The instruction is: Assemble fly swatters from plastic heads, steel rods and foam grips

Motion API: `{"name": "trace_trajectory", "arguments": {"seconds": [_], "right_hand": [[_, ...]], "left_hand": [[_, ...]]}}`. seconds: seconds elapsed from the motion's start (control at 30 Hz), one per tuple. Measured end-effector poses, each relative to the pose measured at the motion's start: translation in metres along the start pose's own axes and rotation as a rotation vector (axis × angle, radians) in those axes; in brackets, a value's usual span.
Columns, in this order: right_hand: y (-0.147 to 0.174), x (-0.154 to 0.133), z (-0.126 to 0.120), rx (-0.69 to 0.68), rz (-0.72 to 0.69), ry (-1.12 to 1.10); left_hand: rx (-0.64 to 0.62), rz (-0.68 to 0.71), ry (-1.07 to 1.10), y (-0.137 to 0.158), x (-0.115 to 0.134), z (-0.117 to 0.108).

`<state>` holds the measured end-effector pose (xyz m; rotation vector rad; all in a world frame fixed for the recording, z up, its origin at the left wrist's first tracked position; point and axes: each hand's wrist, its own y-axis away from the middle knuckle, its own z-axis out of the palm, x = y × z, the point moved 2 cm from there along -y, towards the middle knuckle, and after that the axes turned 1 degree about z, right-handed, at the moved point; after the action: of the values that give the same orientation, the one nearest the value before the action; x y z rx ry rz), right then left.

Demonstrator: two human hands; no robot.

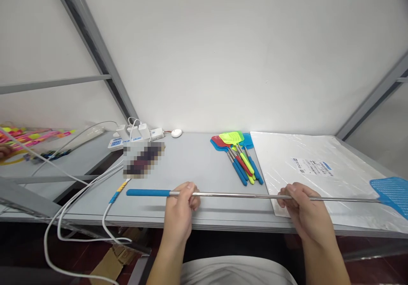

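Observation:
A fly swatter (229, 195) with a long metal rod stretches level across the view, above the table's front part. Its blue grip points left, and its blue mesh head lies at the far right. My left hand (180, 206) is closed around the rod just beside the blue grip. Farther right, my right hand (302, 206) pinches the same rod between thumb and fingers. Behind the rod, a pile of fly swatters (236, 138) in blue, red and yellow-green rests on the table, with short rods and handles toward me.
A white plastic package (280, 153) with a label covers the table's right side. On the left are a power strip (156, 134), white cables (63, 217) and a white oval device (176, 133). Another person's hand (4, 151) shows at far left beside colourful items.

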<state>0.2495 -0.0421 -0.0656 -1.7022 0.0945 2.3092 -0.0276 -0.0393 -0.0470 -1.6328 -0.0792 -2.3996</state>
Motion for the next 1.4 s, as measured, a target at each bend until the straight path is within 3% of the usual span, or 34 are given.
{"name": "trace_trajectory", "arguments": {"seconds": [0.17, 0.3, 0.4, 0.53, 0.6, 0.73, 0.83, 1.03, 1.2, 1.4], "right_hand": [[-0.007, -0.007, -0.002, 0.098, 0.02, -0.121], [-0.006, -0.003, 0.018, 0.209, -0.021, -0.25], [0.002, 0.009, 0.041, 0.254, -0.059, -0.216], [0.021, 0.03, 0.078, 0.087, -0.029, -0.027], [0.029, 0.039, 0.096, -0.009, -0.009, -0.072], [0.035, 0.047, 0.113, -0.036, 0.085, -0.191], [0.031, 0.046, 0.112, -0.092, 0.123, -0.126], [0.022, 0.039, 0.096, -0.178, -0.028, 0.13], [0.008, 0.033, 0.074, -0.012, 0.061, -0.016], [0.002, 0.019, 0.057, 0.03, 0.077, -0.074]], "left_hand": [[0.041, 0.014, 0.047, -0.005, 0.007, -0.003], [0.093, -0.058, 0.227, 0.001, -0.008, 0.014], [0.068, -0.124, 0.256, 0.011, -0.022, 0.031], [-0.035, -0.157, 0.271, 0.028, -0.038, 0.05], [0.003, -0.103, 0.322, 0.035, -0.044, 0.057], [0.005, -0.053, 0.307, 0.043, -0.053, 0.064], [-0.049, -0.103, 0.234, 0.042, -0.054, 0.062], [-0.003, -0.12, 0.17, 0.023, -0.041, 0.043], [0.093, -0.032, 0.161, 0.004, -0.022, 0.018], [0.1, 0.008, 0.168, -0.004, -0.005, 0.002]]}}
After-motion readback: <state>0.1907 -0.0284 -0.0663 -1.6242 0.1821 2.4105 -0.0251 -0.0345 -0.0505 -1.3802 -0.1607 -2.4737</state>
